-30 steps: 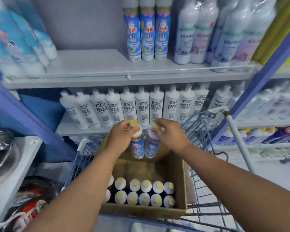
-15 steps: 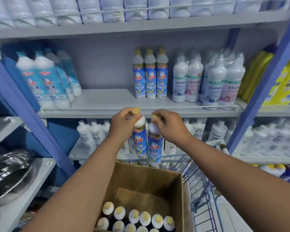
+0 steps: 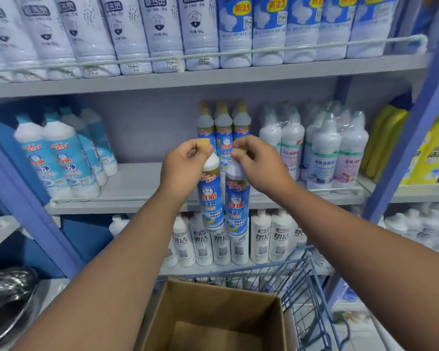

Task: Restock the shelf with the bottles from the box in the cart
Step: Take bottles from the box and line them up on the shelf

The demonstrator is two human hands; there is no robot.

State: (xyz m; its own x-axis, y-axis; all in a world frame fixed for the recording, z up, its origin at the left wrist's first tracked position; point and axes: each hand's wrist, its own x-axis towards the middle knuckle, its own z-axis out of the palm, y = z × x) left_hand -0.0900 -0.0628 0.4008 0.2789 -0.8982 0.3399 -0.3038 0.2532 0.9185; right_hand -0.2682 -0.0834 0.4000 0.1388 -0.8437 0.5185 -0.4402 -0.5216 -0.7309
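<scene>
Looking down from the head camera, I have the open cardboard box (image 3: 213, 315) nearest me at 6 o'clock, sitting in the blue wire cart (image 3: 307, 277). A second ago its rows of capped bottles filled the lower view; now only its bare inner walls show, because the view has tilted up towards the shelves.

Both forearms reach forward from 7 and 5 o'clock to meet at the centre. The left hand (image 3: 183, 171) has its fingers and thumb curled round the yellow cap of the left bottle (image 3: 211, 196). The right hand (image 3: 259, 165) pinches the cap of the right bottle (image 3: 236, 206) the same way. Both bottles hang upright, side by side and almost touching.

Over the last second these two bottles have risen from just above the box to the height of the middle shelf (image 3: 137, 183). Their bases, though, appear to hang just below its front edge, in front of the white bottles (image 3: 261, 236) on the lower shelf.

Farther back, at 12 o'clock from the hands, stands a short row of matching bottles (image 3: 223, 122) on the middle shelf. To their left, towards 10 o'clock, the shelf is bare as far as a group of light-blue bottles (image 3: 58, 160). At 2 o'clock stand wrapped white bottles (image 3: 322, 148).

I judge the lift out of the box done. What remains is a little more height, then a forward reach to set both down beside the matching row.
</scene>
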